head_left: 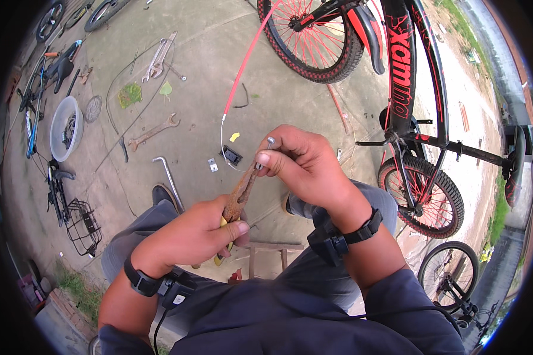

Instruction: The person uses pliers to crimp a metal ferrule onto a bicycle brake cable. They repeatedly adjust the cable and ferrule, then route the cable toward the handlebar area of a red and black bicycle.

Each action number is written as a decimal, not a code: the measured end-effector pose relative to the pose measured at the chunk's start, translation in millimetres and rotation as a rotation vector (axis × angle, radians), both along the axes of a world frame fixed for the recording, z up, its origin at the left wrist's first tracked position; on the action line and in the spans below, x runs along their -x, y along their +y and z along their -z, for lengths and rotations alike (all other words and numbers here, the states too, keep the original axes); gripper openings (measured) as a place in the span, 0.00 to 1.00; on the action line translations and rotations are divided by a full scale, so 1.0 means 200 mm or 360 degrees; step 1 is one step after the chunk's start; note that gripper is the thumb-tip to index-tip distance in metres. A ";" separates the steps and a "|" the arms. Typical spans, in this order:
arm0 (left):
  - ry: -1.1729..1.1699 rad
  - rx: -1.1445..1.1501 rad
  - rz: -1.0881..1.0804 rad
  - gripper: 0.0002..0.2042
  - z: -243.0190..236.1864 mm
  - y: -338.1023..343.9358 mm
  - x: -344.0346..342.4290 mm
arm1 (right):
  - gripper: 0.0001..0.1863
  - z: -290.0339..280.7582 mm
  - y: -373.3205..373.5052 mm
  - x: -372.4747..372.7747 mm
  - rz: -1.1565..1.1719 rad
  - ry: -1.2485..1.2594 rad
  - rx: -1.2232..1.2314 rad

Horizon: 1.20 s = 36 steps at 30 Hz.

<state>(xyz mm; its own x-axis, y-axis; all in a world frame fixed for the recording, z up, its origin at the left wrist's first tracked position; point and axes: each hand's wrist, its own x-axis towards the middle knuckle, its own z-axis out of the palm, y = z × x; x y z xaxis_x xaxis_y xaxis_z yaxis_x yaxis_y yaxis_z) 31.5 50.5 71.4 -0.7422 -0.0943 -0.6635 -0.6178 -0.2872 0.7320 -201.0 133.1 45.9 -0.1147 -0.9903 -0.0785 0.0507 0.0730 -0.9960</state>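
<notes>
My left hand (204, 229) is wrapped round rusty pliers (240, 193) with yellow handles, long jaws pointing up and away from me. Between thumb and forefinger my right hand (305, 163) pinches a small metal bolt (270, 142) right at the tips of the jaws. From a red cable housing (243, 80) a thin inner cable (222, 133) runs down and curves towards the plier tips; where it ends is hard to make out. Beyond my hands lie a small black part (231, 156), a small metal plate (212, 164) and a yellow scrap (235, 136).
A black and red bicycle (403, 77) stands at the right. Wrenches (156, 66), another wrench (155, 131) and a bent metal bar (170, 180) lie on the concrete at the left. Farther left is a white plastic bowl (59, 127) holding parts, near a black wire basket (83, 226).
</notes>
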 end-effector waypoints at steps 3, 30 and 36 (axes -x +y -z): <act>0.0148 -0.0136 -0.0187 0.12 0.03 0.04 0.03 | 0.05 -0.02 0.00 0.01 0.0063 -0.0151 -0.0036; 0.0350 0.0231 -0.0218 0.13 0.15 0.11 0.04 | 0.09 0.04 -0.03 0.03 0.0377 -0.1097 -0.0235; 0.0347 0.0175 -0.0217 0.15 0.13 0.10 0.05 | 0.09 0.04 -0.03 0.03 0.0387 -0.1082 -0.0252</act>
